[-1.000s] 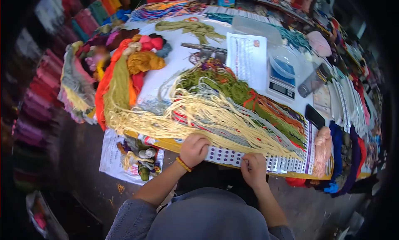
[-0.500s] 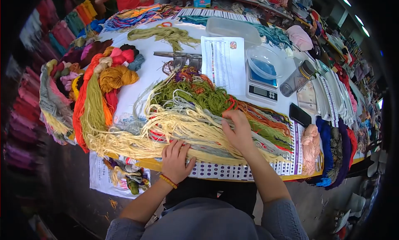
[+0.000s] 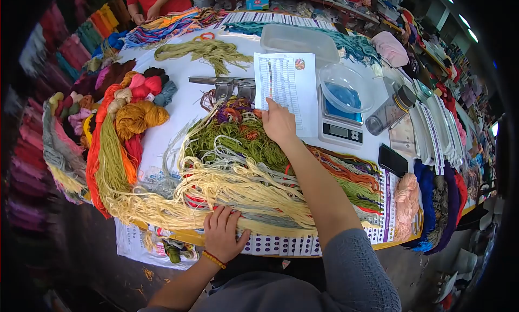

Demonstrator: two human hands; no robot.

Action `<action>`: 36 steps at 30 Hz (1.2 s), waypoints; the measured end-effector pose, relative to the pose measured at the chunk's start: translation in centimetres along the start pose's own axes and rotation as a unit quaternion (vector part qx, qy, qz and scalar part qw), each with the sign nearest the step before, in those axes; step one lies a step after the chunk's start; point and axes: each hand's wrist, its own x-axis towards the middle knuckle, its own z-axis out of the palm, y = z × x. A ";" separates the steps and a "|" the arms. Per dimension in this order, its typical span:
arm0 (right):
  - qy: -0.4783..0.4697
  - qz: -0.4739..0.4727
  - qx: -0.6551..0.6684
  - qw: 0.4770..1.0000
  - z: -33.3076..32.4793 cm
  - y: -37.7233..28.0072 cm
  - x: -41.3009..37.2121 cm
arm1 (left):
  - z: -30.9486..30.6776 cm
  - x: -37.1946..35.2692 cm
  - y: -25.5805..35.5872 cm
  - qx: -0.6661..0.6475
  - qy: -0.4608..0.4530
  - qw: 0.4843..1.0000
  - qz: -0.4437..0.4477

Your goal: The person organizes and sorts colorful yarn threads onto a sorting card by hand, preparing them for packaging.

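Note:
My left hand (image 3: 223,234) lies with fingers spread on the front edge of a pale yellow thread bundle (image 3: 248,185), pressing it near the table edge. My right hand (image 3: 279,123) is at the lower left of a printed sheet (image 3: 303,98) with a table of rows. Its index finger stretches out onto the sheet, and nothing shows in its grip. Under my right forearm run green threads (image 3: 246,140) and orange-brown threads (image 3: 346,166). Long dark metal shears (image 3: 212,80) lie left of the sheet, partly under it.
Right of the sheet, a digital scale (image 3: 339,132) bears a clear plastic bowl (image 3: 346,85). Beyond are a clear jar (image 3: 381,117) and a black phone (image 3: 393,159). Coloured skeins (image 3: 141,120) are heaped at left. A person in a red top (image 3: 162,1) stands across the table.
My right hand has left the yellow threads and moved up and left to the printed sheet, its index finger now extended. My left hand stays on the threads.

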 end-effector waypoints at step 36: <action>-0.135 0.084 -0.073 0.985 1.8 0.1 4.4 | 0.2 0.2 -0.2 -0.003 -0.018 1.000 -0.005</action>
